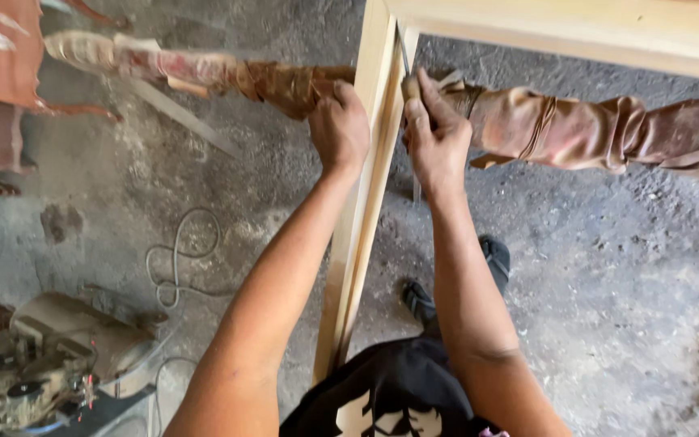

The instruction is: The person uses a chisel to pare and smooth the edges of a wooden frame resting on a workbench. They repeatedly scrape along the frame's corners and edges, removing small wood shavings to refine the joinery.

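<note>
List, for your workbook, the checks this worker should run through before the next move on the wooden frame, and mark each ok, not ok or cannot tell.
1. Left hand steadies the upright rail of the wooden frame: ok, it grips the rail's left side.
2. Right hand has a firm grip on the thin metal blade: cannot tell, the fingers hide most of it.
3. Blade sits in the corner joint: ok, it stands where the upright meets the top rail.
4. Frame rests on the wrapped beam: cannot tell.
5. Feet clear of the cable on the floor: ok.
</note>
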